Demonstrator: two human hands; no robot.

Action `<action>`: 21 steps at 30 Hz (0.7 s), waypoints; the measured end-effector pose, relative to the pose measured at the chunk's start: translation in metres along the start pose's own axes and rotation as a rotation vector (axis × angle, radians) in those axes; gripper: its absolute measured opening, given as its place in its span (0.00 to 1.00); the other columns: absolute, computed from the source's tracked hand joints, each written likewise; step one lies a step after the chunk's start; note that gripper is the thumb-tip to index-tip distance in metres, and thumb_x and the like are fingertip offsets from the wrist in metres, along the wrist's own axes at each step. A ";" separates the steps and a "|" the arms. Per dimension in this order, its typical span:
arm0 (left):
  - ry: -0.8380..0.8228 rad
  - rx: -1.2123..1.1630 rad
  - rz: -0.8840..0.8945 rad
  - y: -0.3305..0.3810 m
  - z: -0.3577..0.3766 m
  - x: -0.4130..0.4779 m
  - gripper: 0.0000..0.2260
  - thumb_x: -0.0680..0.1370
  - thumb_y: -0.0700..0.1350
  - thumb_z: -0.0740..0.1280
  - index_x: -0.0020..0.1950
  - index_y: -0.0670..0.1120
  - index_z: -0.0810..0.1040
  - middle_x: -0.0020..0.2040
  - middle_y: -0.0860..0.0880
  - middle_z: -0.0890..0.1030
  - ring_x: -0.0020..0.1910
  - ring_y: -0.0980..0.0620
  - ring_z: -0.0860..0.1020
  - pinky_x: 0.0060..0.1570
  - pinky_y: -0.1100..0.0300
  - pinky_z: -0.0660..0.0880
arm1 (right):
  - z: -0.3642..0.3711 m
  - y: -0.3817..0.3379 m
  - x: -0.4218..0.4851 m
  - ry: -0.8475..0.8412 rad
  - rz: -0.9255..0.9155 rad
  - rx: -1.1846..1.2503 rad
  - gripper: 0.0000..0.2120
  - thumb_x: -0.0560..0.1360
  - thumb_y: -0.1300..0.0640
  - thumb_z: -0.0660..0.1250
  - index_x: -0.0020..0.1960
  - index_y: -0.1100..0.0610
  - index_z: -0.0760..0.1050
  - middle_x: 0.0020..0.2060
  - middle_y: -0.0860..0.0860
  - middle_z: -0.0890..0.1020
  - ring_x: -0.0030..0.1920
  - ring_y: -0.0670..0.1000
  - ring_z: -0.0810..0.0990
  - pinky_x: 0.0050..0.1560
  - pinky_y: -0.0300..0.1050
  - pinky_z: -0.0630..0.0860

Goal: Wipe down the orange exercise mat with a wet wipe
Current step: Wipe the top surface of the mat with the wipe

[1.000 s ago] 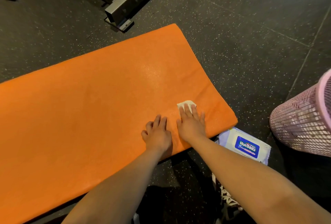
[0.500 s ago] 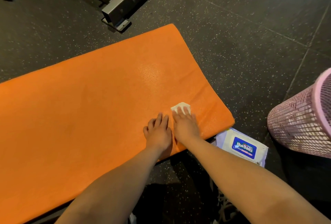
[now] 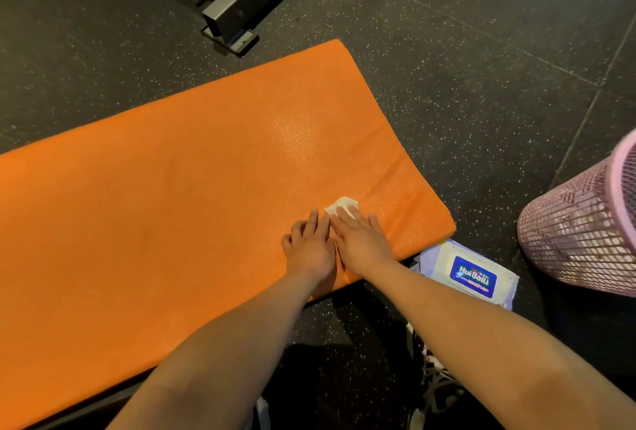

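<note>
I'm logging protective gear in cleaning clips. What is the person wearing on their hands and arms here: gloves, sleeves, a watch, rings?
Nothing shows on them. The left hand and right hand are bare, with no gloves, and no rings show on the fingers. The left forearm and right forearm are uncovered up to the frame's edge, with no sleeve, watch or bracelet.

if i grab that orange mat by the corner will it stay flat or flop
Probably floppy: the orange mat creases beside the right hand pressing the wet wipe. Likely light for its size: it looks like foam. Its shiny patch suggests a slippery surface.
</note>
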State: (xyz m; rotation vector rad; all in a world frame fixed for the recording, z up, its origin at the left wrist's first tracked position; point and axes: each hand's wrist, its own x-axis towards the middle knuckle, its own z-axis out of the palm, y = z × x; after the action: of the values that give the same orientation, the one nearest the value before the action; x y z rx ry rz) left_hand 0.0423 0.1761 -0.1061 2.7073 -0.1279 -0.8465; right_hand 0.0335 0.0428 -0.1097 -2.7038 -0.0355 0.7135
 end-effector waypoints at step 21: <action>0.064 -0.044 -0.014 0.005 -0.003 0.008 0.23 0.84 0.51 0.53 0.80 0.58 0.57 0.82 0.54 0.52 0.74 0.44 0.56 0.70 0.45 0.55 | -0.001 -0.007 0.011 0.037 0.039 0.046 0.27 0.85 0.54 0.50 0.83 0.52 0.51 0.83 0.51 0.49 0.82 0.53 0.42 0.80 0.54 0.42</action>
State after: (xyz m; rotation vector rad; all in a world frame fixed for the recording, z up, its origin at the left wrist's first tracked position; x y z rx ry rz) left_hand 0.0504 0.1704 -0.1067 2.6941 -0.0750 -0.7561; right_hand 0.0436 0.0507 -0.1119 -2.6800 0.0420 0.6671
